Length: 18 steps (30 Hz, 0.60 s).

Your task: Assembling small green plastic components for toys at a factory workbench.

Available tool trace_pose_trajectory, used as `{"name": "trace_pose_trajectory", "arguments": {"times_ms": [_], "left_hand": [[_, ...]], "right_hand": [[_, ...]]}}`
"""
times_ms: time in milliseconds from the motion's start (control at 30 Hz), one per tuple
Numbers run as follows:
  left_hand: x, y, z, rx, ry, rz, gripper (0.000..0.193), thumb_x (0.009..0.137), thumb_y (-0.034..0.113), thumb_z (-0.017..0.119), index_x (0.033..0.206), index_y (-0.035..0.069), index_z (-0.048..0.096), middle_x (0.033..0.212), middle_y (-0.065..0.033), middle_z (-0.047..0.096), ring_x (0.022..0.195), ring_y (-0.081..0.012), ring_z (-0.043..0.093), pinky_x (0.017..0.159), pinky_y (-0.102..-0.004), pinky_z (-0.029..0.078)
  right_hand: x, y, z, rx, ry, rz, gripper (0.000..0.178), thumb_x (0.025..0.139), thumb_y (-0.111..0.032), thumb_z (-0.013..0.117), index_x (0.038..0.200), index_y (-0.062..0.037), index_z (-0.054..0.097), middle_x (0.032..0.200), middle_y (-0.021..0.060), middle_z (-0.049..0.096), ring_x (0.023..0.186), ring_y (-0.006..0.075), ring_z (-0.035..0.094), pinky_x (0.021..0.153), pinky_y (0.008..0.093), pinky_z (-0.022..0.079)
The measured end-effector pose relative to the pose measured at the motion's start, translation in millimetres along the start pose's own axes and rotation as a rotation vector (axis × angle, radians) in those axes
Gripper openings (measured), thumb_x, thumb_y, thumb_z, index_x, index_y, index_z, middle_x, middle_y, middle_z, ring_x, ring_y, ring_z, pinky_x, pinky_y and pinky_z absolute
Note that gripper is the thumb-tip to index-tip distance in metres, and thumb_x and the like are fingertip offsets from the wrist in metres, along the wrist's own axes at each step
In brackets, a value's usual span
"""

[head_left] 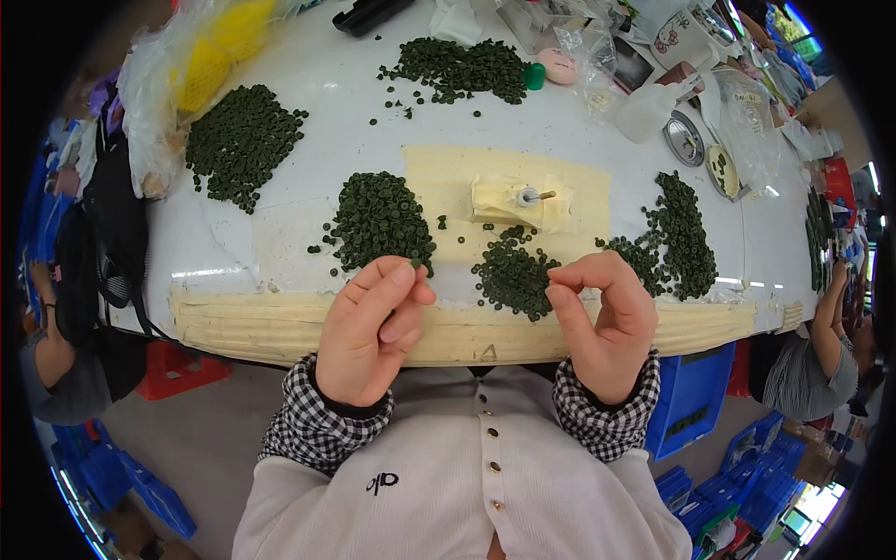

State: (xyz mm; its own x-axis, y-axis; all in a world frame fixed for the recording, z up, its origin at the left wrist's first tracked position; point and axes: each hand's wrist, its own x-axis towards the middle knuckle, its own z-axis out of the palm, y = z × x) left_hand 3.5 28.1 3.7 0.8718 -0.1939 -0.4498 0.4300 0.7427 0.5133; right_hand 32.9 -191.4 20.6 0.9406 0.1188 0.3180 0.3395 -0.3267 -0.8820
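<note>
Over the table's front edge, my left hand (369,327) is closed in a pinch. A small dark green ring-like piece (416,264) shows at its thumb and fingertips. My right hand (609,322) has thumb and forefinger curled together beside a loose pile of small green rings (513,278); whatever lies between those fingertips is too small to make out. A larger heap of the same rings (383,219) sits just beyond my left hand. Between and beyond both hands stands a tape-wrapped block (495,203), with a thin brass-coloured pin (546,195) poking out through a pale collar.
More green rings lie in a left heap (245,145), a far heap (457,70) and a right heap (686,238). Plastic bags (154,121), a round metal tin (684,138) and a white bottle (649,107) crowd the edges. Padded tape (448,327) lines the front edge.
</note>
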Motion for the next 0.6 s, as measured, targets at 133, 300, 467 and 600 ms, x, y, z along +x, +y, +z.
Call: {"name": "trace_pose_trajectory", "arguments": {"times_ms": [133,300,467,600], "left_hand": [[0.8,8.1,-7.0,-0.188,-0.013,0.022,0.019,0.098,0.021,0.044,0.098,0.006,0.056,0.082,-0.0034,0.057,0.052,-0.0044,0.034,0.048,-0.019,0.028],[0.5,8.0,-4.7,-0.261,-0.041,0.029,0.019,0.095,0.011,0.041,0.106,0.003,0.054,0.088,-0.0068,0.058,0.057,-0.008,0.038,0.049,-0.0207,0.031],[0.6,1.8,3.5,-0.192,-0.002,0.039,0.023,0.094,0.007,0.039,0.112,0.001,0.052,0.095,-0.0087,0.059,0.059,-0.0087,0.04,0.05,-0.0207,0.033],[1.4,0.4,3.0,-0.162,-0.084,-0.017,0.023,0.097,0.01,0.037,0.113,0.002,0.051,0.095,-0.0091,0.061,0.058,-0.0066,0.04,0.05,-0.0193,0.032]], "right_hand": [[6.4,2.2,-3.7,-0.339,-0.138,-0.202,0.015,0.067,0.002,0.072,0.079,-0.0021,0.063,0.075,0.0073,0.058,0.071,0.0233,0.053,0.063,0.0316,0.043],[4.0,10.5,7.2,-0.45,-0.131,-0.234,0.016,0.066,-0.001,0.073,0.078,-0.0038,0.063,0.074,0.0059,0.055,0.075,0.0249,0.05,0.065,0.0337,0.041],[3.2,10.7,13.9,-0.507,-0.158,-0.264,0.017,0.066,-0.005,0.073,0.08,-0.0056,0.063,0.077,0.0048,0.054,0.077,0.0242,0.049,0.068,0.0348,0.04],[4.3,10.5,14.2,-0.54,-0.179,-0.259,0.019,0.066,-0.007,0.072,0.082,-0.0065,0.062,0.079,0.0044,0.053,0.079,0.0241,0.048,0.07,0.0353,0.039]]}}
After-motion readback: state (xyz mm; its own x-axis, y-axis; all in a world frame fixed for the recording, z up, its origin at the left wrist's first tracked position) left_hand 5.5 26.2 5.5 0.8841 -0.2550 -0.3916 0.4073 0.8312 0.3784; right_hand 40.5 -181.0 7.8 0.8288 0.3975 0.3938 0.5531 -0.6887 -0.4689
